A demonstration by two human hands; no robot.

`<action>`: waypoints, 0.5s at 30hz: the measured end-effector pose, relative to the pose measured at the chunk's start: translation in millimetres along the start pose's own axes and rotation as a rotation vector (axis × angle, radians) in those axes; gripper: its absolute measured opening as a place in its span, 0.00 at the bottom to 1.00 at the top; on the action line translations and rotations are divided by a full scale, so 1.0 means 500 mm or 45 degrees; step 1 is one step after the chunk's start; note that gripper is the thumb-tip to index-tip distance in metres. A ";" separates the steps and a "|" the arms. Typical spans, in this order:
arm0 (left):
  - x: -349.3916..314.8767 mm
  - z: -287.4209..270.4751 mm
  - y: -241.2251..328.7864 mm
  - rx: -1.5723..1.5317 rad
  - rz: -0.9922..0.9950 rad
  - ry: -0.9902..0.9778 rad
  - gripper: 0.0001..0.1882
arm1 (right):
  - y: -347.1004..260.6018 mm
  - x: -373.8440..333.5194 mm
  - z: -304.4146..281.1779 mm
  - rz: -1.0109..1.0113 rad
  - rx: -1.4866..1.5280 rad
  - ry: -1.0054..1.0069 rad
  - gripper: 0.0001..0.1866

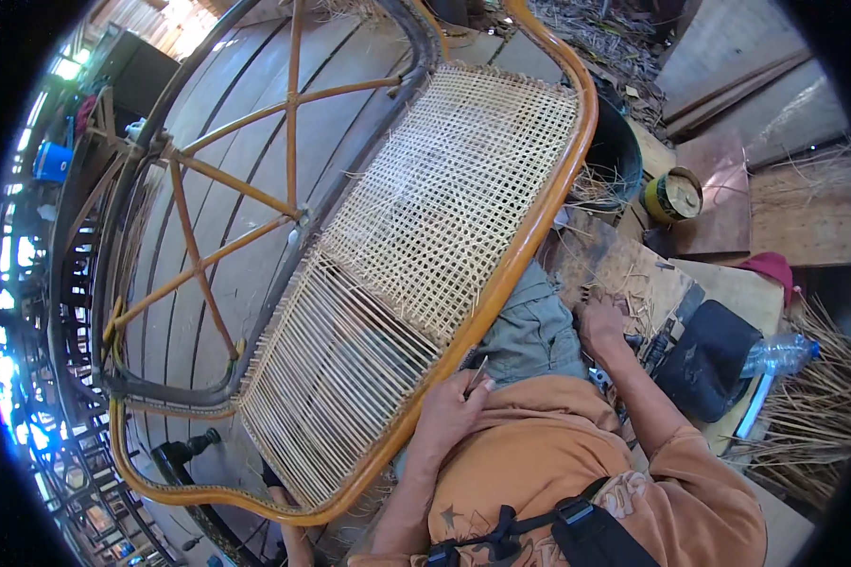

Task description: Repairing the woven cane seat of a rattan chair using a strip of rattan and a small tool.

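Across my lap leans a curved rattan chair frame (501,267) with an orange-brown varnished rim. Its upper part carries open-mesh cane webbing (463,170); the lower part has parallel cane strands (336,378) running one way only. My left hand (452,408) is beside the rim, fingers closed around a small pointed tool (480,369) whose tip sticks up. My right hand (603,323) reaches down to a wooden board (586,250) strewn with cane scraps (645,288). Its fingers are curled at the scraps; what they hold is too small to make out.
Right of me are a black pad (709,359), a clear plastic bottle (775,354), a bundle of cane strips (813,416) and a yellow-green tin (673,196). A dark bucket (617,151) stands behind the rim. Crossed rattan poles (232,180) extend left over a slatted surface.
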State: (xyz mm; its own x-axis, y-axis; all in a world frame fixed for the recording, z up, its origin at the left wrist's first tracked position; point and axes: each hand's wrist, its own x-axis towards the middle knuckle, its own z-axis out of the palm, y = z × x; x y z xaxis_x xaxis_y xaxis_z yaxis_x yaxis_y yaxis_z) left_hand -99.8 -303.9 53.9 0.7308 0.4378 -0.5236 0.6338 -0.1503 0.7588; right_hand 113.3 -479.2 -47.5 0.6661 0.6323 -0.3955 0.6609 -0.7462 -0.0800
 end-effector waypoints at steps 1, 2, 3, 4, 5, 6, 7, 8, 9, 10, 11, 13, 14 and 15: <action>-0.002 0.000 0.002 -0.001 0.004 0.010 0.13 | 0.001 -0.001 0.003 -0.007 -0.002 0.008 0.11; -0.003 0.000 0.003 0.032 -0.019 0.002 0.14 | 0.002 0.001 0.012 -0.037 0.062 0.113 0.10; -0.005 0.001 0.005 0.067 -0.042 -0.007 0.15 | 0.004 0.003 0.021 -0.065 0.128 0.218 0.10; -0.006 0.005 0.004 0.067 -0.038 -0.001 0.15 | 0.009 0.008 0.033 -0.069 0.127 0.225 0.10; -0.005 0.010 -0.001 0.087 -0.010 -0.008 0.15 | 0.016 0.015 0.044 -0.089 0.032 0.172 0.09; -0.003 0.015 -0.005 0.106 0.016 -0.016 0.15 | 0.024 0.019 0.053 -0.107 -0.064 0.118 0.09; -0.003 0.018 -0.009 0.106 0.016 -0.010 0.15 | 0.024 0.020 0.048 -0.113 -0.063 0.121 0.09; -0.003 0.021 -0.012 0.136 0.025 -0.021 0.15 | 0.024 0.018 0.040 -0.138 0.013 0.138 0.09; -0.002 0.022 -0.017 0.165 0.033 -0.034 0.15 | 0.023 0.017 0.036 -0.164 0.089 0.152 0.09; 0.000 0.022 -0.020 0.161 0.033 -0.031 0.15 | 0.024 0.016 0.034 -0.167 0.086 0.152 0.09; 0.004 0.020 -0.023 0.164 0.018 -0.055 0.15 | 0.027 0.015 0.033 -0.166 0.242 0.213 0.08; 0.007 0.015 -0.025 0.165 0.008 -0.088 0.16 | 0.027 0.012 0.028 -0.157 0.395 0.274 0.08; 0.010 0.012 -0.024 0.175 0.021 -0.085 0.16 | 0.026 0.007 0.024 -0.173 0.520 0.318 0.08; 0.012 0.009 -0.023 0.186 0.035 -0.083 0.16 | 0.025 0.004 0.019 -0.187 0.645 0.363 0.08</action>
State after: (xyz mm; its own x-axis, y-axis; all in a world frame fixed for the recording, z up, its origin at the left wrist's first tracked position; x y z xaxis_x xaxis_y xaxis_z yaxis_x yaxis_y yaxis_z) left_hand -101.5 -303.3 40.2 0.7604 0.3737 -0.5311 0.6398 -0.2909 0.7114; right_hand 119.4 -489.5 -58.1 0.6931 0.7149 -0.0919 0.5525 -0.6088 -0.5693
